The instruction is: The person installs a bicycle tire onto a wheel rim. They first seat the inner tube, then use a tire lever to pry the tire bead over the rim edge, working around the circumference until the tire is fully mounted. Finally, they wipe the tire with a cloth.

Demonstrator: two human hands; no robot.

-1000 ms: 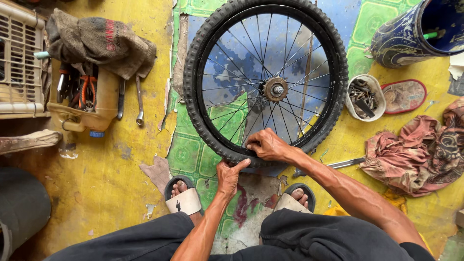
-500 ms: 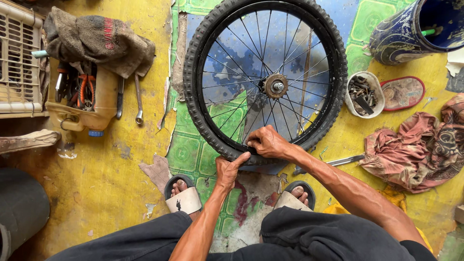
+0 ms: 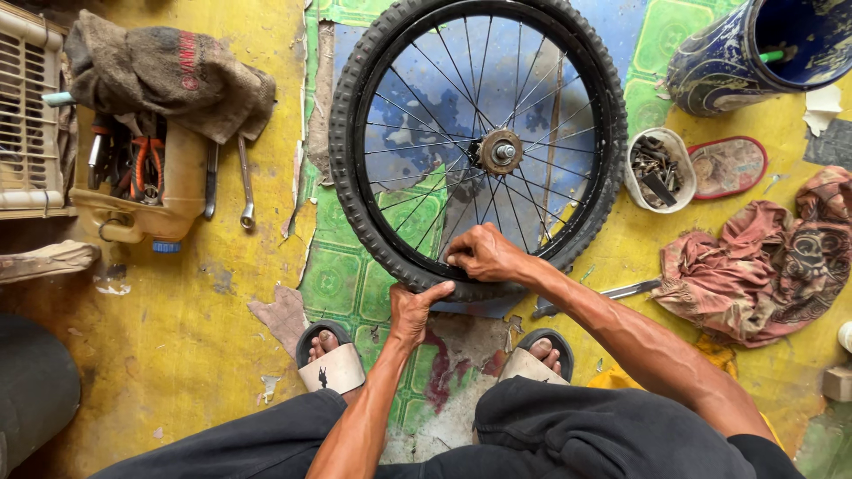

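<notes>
your 2 hands have barely shifted on the bicycle wheel point(image 3: 479, 146), which lies flat on the floor ahead of you. your right hand point(image 3: 486, 255) presses curled fingers onto its near rim; your left hand point(image 3: 413, 309) pinches the tyre point(image 3: 351, 200) just below.

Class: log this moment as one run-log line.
left hand: grips tyre near edge | right hand: fingers on rim | wheel flat on floor

Knobby matt rubber tyre point(image 3: 355, 204), shiny metal spokes point(image 3: 426, 142), worn painted floor point(image 3: 177, 337).
</notes>
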